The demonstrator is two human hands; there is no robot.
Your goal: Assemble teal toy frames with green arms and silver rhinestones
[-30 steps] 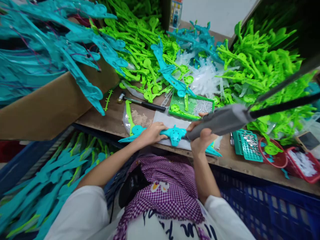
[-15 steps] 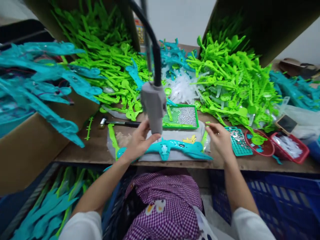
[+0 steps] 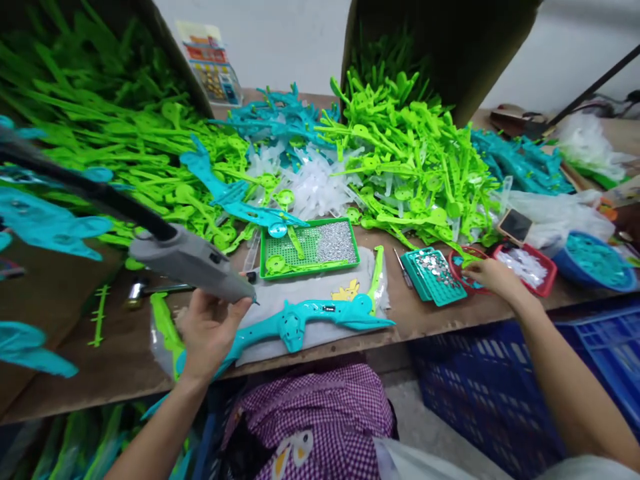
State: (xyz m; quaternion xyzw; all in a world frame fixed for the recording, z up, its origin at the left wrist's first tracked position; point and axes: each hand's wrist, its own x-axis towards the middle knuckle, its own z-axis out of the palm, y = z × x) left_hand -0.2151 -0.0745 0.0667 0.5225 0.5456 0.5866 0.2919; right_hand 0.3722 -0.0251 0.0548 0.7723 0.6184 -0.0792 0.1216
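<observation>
My left hand (image 3: 207,333) is closed round the lower end of a grey electric screwdriver (image 3: 195,263), which is tilted, its bit pointing right. Below and beside it lies a teal bow-shaped plastic part (image 3: 293,327) on a grey cloth (image 3: 280,293). Light-green plastic arms stand at its two ends, the left arm (image 3: 165,327) and the right arm (image 3: 377,277). My right hand (image 3: 493,277) is stretched to a small red basket (image 3: 455,257), fingers pinched at a green round-ended piece (image 3: 473,255) over its rim. Whether anything is between those fingertips is hidden.
A green tray (image 3: 310,247) holds many small screws. Beside it are a teal tray (image 3: 435,277) of small metal parts, a red basket (image 3: 527,267) of white pieces and a blue bowl (image 3: 595,260). Green parts (image 3: 410,160) are heaped behind. A hammer (image 3: 137,293) lies left.
My right hand has left the bow's right green arm and moved right to the red basket. My left hand has tilted the screwdriver and drawn it left. The view has turned right.
</observation>
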